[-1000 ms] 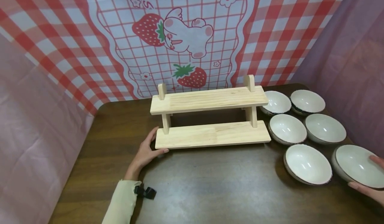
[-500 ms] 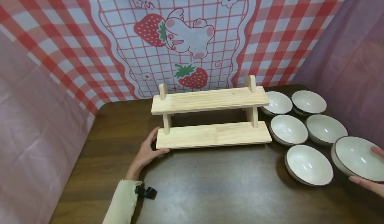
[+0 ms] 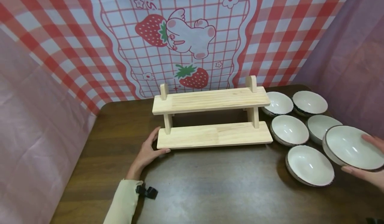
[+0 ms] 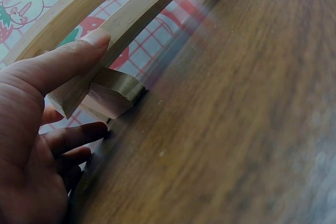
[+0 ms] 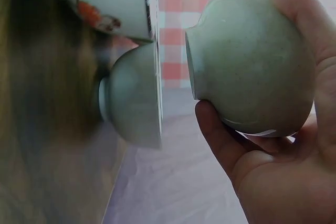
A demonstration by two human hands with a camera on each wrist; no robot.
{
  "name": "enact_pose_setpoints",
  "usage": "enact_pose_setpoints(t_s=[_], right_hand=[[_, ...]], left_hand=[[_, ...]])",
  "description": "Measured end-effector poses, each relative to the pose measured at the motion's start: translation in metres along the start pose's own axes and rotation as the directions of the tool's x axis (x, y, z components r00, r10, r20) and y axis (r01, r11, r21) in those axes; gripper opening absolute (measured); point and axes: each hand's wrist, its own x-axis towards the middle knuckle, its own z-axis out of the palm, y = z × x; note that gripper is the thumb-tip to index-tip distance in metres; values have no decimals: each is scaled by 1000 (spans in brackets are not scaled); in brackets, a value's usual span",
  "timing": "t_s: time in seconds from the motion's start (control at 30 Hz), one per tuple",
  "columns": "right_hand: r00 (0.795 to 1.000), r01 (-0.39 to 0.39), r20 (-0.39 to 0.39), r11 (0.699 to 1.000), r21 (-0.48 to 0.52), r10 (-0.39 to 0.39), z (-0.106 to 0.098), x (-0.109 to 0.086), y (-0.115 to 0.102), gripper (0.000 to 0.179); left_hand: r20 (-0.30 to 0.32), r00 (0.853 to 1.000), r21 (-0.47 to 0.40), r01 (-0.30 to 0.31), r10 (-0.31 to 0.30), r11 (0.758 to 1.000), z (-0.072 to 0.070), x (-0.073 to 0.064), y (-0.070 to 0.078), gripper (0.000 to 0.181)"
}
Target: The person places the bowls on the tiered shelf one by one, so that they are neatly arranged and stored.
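A two-tier wooden shelf rack (image 3: pixel 214 135) stands on the brown table. My left hand (image 3: pixel 148 150) grips the left end of its lower board. In the left wrist view the thumb (image 4: pixel 79 59) presses on the board's edge, with the other fingers beneath and behind. At the right, my right hand (image 3: pixel 364 177) holds a pale grey-green bowl (image 3: pixel 352 147) by its side, mouth up. The right wrist view shows this bowl (image 5: pixel 252 61) raised above a similar green bowl (image 5: pixel 134 98), thumb near the rim and a finger by the foot.
Several bowls sit right of the rack, among them a front white bowl (image 3: pixel 310 165), a middle one (image 3: pixel 289 129) and a back one (image 3: pixel 310 102). One bowl (image 5: pixel 118 3) has painted flowers outside. A red checked cloth (image 3: pixel 279 34) hangs behind, pink-purple cloth (image 3: pixel 354 67) at the right.
My right hand has lifted the grey-green bowl off the table and moved it up and leftward, where it overlaps the green bowl behind. The left hand stays on the rack.
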Motion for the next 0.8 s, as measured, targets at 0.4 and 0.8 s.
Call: enact_pose_setpoints(t_s=[0.4,0.8], right_hand=[[997,43,67,998,44,-46,13,19,-26,102],[972,-1,236,999,44,-10,20,39,-56,108]], left_hand=[[4,1000,-2,15,-15,1000,0,0,1,99],[0,1000,3,7,-7,1000,0,0,2,98]])
